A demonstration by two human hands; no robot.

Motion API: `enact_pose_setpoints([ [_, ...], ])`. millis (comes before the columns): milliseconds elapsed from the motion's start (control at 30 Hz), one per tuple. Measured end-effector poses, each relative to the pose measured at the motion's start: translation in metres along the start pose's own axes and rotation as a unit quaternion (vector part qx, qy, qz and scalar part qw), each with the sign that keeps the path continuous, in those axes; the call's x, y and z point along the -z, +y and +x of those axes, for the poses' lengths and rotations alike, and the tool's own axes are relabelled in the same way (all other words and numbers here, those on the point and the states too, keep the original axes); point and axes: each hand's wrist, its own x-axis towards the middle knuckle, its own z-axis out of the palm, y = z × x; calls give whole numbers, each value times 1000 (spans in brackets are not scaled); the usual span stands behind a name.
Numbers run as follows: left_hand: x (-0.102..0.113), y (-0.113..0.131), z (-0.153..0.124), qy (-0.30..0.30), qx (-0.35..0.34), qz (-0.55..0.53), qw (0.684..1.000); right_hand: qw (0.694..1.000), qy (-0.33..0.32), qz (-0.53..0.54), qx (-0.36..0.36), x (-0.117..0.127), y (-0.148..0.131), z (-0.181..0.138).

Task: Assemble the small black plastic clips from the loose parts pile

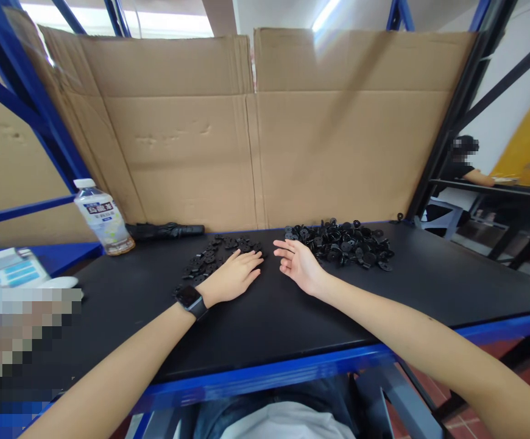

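My left hand (235, 277) lies palm down on the black tabletop, its fingertips at the edge of a flat spread of small black plastic parts (214, 256). A black smartwatch (190, 301) sits on that wrist. My right hand (299, 265) rests on its side with the palm turned up and fingers apart, holding nothing. Its fingertips are just in front of a heaped pile of similar black plastic parts (342, 244).
A plastic drink bottle (104, 217) and a folded black umbrella (164, 230) lie at the back left. Cardboard sheets (247, 134) line the back of the blue-edged table (265, 323). A co-worker (463, 164) sits beyond the shelving at right. Pixelated items cover the left.
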Motion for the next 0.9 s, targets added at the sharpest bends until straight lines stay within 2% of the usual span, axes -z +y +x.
enact_pose_setpoints([
  [100,11,3,-4,38,-30,-3,999,1000,-23,-15,-7,-1,3,-2],
  [233,16,4,-8,79,-11,22,997,999,-34,-29,-12,-1,4,-2],
  [400,12,4,-7,48,-9,63,997,998,-30,-50,-17,0,5,-1],
  [500,13,5,-6,56,9,30,998,997,-35,-71,-16,0,6,-2],
  [633,18,9,-9,100,20,-59,993,991,-65,-118,-22,0,6,-3],
  [767,27,20,-12,172,32,-63,983,969,-122,-217,-6,-4,6,-9],
  [900,34,32,-13,255,19,7,967,922,-218,-321,18,-10,9,-17],
])
